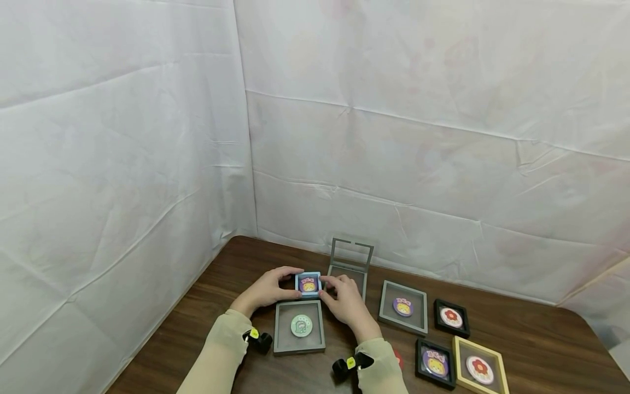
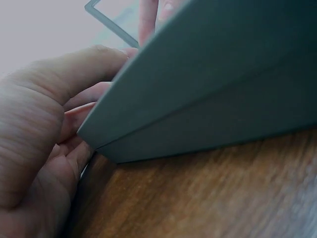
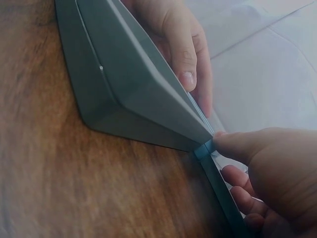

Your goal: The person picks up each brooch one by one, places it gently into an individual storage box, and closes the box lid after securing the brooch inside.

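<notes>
A small light-blue display frame [image 1: 308, 296] with a purple badge [image 1: 308, 285] inside is held between both hands in the head view. My left hand [image 1: 268, 287] grips its left side with thumb and fingers. On the right side, my right hand [image 1: 346, 301] pinches it; the right wrist view has the right thumb [image 3: 237, 144] at a blue corner. Directly in front lies a grey frame [image 1: 299, 349] holding a green badge [image 1: 301, 325]. Its grey side [image 2: 173, 94] fills much of the left wrist view and hides part of the left fingers.
Behind the right hand a grey frame [image 1: 346, 272] stands with its lid raised. To the right lie another grey frame [image 1: 404, 326], two black frames [image 1: 418, 358] and a yellow frame [image 1: 459, 364], each with a badge. A red item [image 1: 397, 359] shows beside the right sleeve. White cloth [image 1: 394, 153] borders the table.
</notes>
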A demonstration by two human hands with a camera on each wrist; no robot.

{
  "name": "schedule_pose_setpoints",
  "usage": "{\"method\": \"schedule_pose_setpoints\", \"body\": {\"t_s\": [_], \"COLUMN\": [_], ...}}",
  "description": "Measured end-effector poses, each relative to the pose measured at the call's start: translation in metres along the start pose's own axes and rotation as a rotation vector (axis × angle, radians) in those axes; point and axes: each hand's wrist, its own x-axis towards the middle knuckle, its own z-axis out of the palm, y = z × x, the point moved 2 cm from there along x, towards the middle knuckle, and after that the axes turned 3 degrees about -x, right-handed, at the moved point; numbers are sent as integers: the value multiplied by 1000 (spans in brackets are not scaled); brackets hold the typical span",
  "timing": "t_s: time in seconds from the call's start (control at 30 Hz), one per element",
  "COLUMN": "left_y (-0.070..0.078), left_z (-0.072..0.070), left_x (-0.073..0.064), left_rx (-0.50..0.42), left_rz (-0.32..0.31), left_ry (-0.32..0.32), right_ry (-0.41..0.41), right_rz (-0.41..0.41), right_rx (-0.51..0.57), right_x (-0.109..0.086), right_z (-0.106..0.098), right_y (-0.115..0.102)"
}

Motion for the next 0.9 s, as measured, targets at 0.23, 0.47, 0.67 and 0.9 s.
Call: {"method": "schedule_pose_setpoints", "body": {"t_s": [0.23, 0.47, 0.67, 0.9], "left_y": [-1, 1, 0, -3], "left_z": [0, 0, 1, 1], "left_x": [1, 0, 0, 1], "left_rx": [8, -3, -14, -14], "left_rz": [-3, -7, -6, 3], "left_ry": [4, 9, 11, 11], "right_ry": [-11, -18, -17, -21], "right_rz": [7, 16, 14, 11], "right_rx": [4, -1, -8, -17], "right_x": [0, -1, -1, -1], "right_z": [-1, -1, -1, -2], "right_y": [0, -2, -2, -3]}}
